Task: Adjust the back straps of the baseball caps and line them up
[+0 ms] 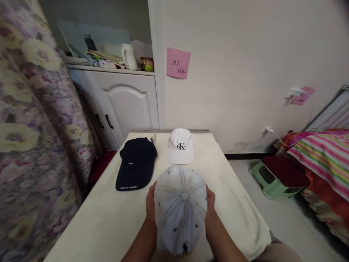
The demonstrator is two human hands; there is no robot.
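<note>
A light blue baseball cap (181,207) with dark stitching is held up between my two hands, its crown facing me and a small dark emblem near the bottom. My left hand (151,200) grips its left side, and my right hand (210,200) grips the right side; the cap hides most of the fingers. Beyond it a white cap (180,145) with black letters lies on the table. To the left rests a dark navy cap (138,160), its brim pointing toward me.
A cream cloth covers the table (231,203), which stands against the wall. A floral curtain (40,109) hangs at the left, beside a white cabinet (125,98). On the right are a green stool (278,178) and a bed with striped covers (324,156).
</note>
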